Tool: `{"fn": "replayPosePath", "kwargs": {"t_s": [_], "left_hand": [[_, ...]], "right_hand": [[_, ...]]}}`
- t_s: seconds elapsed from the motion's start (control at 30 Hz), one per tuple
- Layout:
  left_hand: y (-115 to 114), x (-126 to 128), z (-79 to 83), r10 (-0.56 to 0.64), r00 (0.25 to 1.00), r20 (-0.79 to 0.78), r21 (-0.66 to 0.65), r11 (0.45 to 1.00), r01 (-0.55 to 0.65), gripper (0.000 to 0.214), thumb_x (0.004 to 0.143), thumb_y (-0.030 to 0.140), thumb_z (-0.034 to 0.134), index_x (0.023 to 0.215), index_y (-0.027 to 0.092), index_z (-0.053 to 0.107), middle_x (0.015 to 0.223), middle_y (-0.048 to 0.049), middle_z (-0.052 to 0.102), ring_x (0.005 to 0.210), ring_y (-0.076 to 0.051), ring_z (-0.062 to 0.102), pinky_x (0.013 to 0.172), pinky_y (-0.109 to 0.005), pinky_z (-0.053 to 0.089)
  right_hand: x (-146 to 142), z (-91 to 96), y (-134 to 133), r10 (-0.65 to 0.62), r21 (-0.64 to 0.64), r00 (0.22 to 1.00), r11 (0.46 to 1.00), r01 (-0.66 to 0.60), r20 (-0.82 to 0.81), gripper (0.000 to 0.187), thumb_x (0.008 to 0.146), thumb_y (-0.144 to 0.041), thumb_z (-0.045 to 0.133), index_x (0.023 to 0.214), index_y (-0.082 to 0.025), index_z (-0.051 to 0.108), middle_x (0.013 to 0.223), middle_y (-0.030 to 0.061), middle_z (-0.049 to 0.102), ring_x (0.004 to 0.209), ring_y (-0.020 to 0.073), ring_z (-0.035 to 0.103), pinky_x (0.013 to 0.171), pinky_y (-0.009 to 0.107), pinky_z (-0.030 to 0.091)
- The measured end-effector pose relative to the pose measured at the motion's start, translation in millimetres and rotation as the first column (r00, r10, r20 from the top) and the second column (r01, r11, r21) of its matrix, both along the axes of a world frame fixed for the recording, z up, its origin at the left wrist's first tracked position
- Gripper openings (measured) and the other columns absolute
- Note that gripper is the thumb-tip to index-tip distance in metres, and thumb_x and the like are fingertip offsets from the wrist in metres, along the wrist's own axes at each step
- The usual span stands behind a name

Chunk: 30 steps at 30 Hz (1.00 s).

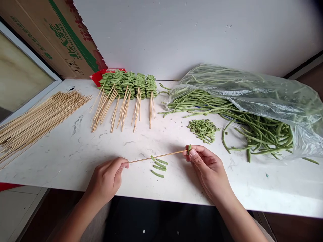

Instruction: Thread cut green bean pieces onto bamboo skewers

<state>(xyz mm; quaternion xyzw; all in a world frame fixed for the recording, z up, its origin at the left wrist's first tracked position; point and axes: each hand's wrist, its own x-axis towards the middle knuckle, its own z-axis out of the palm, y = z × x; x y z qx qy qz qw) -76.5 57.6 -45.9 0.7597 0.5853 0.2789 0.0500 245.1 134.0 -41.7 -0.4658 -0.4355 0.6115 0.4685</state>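
My left hand (pixel 107 178) pinches the near end of a thin bamboo skewer (pixel 141 159), which runs across to the right, slightly rising. At its far end, my right hand (pixel 208 171) grips a short cut piece of green bean (pixel 189 149) between thumb and fingers, at the skewer's tip. Under the skewer, several loose cut bean pieces (pixel 159 167) lie on the white counter (pixel 83 158). Beyond my right hand sits a small heap of cut bean pieces (pixel 204 130).
Finished bean skewers (pixel 136 84) are stacked at the back, handles toward me. Loose bamboo skewers (pixel 42 117) lie at left. Long green beans (pixel 267 134) spill from a clear plastic bag (pixel 254 84) at right. A cardboard box (pixel 55 37) stands at back left.
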Motion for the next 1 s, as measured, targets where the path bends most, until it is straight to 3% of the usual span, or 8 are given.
{"fn": "replayPosePath", "kwargs": {"t_s": [0.3,0.57,1.0], "left_hand": [[1.2,2.5,2.5,0.023,1.0,0.015,-0.017,1.0,-0.023,0.02,0.101,0.011,0.047,0.087,0.02,0.06,0.074,0.0027,0.068,0.063,-0.01,0.061,0.06,-0.02,0.046],[0.3,-0.7,-0.8,0.003,0.999,0.041,-0.009,1.0,-0.002,0.03,0.09,-0.002,0.043,0.089,0.02,0.063,0.078,0.0031,0.071,0.068,-0.009,0.066,0.065,-0.017,0.05],[2.3,2.8,5.2,-0.004,1.0,0.015,0.023,1.0,0.004,0.032,0.089,-0.001,0.04,0.082,0.019,0.063,0.072,0.0028,0.067,0.063,-0.01,0.064,0.061,-0.02,0.049]], "right_hand": [[3.0,-2.4,-2.1,-0.013,-0.022,1.0,1.0,0.013,0.01,0.02,0.089,-0.042,0.08,0.1,-0.025,0.08,0.094,0.0054,0.073,0.09,0.0193,0.062,0.085,0.034,0.052],[2.9,-1.2,-3.1,-0.064,-0.073,0.998,0.995,0.063,-0.003,0.018,0.083,-0.039,0.087,0.093,-0.025,0.083,0.089,0.0057,0.076,0.079,0.0175,0.064,0.075,0.032,0.055],[5.2,-5.1,-5.2,-0.035,-0.025,0.998,0.999,0.037,0.055,0.017,0.082,-0.039,0.087,0.09,-0.024,0.083,0.089,0.0061,0.078,0.084,0.0217,0.071,0.081,0.037,0.059]]}}
